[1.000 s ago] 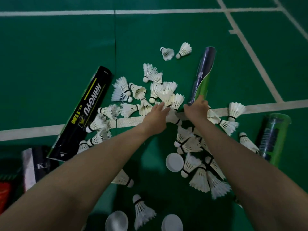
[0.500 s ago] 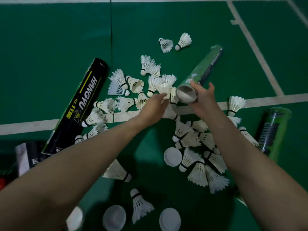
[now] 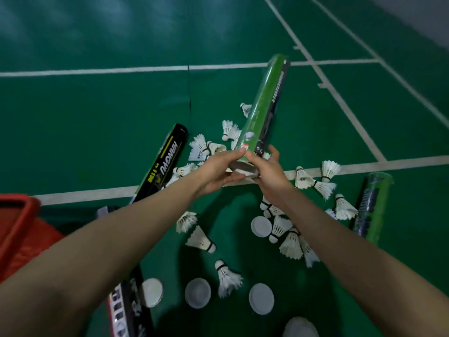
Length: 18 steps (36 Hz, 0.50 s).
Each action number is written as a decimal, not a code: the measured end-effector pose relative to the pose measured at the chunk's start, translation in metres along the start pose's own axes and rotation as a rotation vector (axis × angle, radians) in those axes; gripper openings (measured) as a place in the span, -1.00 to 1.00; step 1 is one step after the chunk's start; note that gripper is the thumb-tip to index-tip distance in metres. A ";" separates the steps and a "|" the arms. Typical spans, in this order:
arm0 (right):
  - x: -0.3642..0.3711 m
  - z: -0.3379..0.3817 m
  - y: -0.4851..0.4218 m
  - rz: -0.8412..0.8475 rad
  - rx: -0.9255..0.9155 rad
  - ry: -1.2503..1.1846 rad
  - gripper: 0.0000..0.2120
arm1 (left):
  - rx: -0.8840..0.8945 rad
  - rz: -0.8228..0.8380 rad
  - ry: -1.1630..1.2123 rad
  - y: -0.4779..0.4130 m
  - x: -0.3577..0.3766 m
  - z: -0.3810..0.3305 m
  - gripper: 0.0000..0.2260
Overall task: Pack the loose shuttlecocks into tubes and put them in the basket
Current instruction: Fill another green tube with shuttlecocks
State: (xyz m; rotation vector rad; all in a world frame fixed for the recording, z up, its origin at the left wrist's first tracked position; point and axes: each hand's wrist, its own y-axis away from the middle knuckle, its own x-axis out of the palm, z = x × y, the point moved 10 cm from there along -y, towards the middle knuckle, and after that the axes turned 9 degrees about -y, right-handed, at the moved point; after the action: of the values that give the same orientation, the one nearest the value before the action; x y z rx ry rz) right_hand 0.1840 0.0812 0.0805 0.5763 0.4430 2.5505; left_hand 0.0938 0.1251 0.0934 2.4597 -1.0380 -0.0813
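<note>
The green tube has been taken up from the court floor, where it was lying one second ago. It is now held in the air and slopes up and away from the hands, with its open mouth at the fingers.

The red basket is seen far to the left of the left hand, and no tube can be seen in it. A black tube lies on the floor just to the left of that hand. A second green tube lies well to the right of the right hand.

The right hand is curled round the near end of the green tube from the right side. The left hand, which was spread on the pile half a second ago, has been brought to the same mouth. Its thumb is laid on top of the rim and its fingers are bent under it. Whether a shuttlecock is also kept in these fingers cannot be told.

The loose shuttlecocks are scattered on the floor under and around both hands. Several white caps lie nearer to the person than the hands.

By this change the tube is judged ready for loading, but the packing is hardly begun.
</note>
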 end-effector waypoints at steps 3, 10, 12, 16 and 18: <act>0.014 0.003 0.010 0.025 0.061 0.008 -0.37 | -0.009 -0.014 -0.014 0.030 -0.009 -0.007 -0.65; 0.009 0.020 0.004 -0.067 0.082 -0.016 -0.24 | -0.063 -0.016 -0.266 0.066 -0.023 0.030 -0.51; -0.005 0.016 -0.001 -0.124 0.048 0.033 -0.20 | -0.105 0.018 -0.328 0.064 -0.020 0.044 -0.52; -0.026 -0.006 -0.001 -0.165 0.078 0.266 -0.24 | -0.133 0.141 -0.320 0.048 -0.005 0.056 -0.52; -0.034 -0.016 0.007 -0.158 0.083 0.403 -0.25 | -0.094 0.104 -0.254 0.035 -0.005 0.055 -0.40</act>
State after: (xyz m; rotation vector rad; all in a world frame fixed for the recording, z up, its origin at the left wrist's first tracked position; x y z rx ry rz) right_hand 0.2007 0.0545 0.0585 0.0446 0.7051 2.4996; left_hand 0.0547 0.0852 0.0599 2.3483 -1.2368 -0.4089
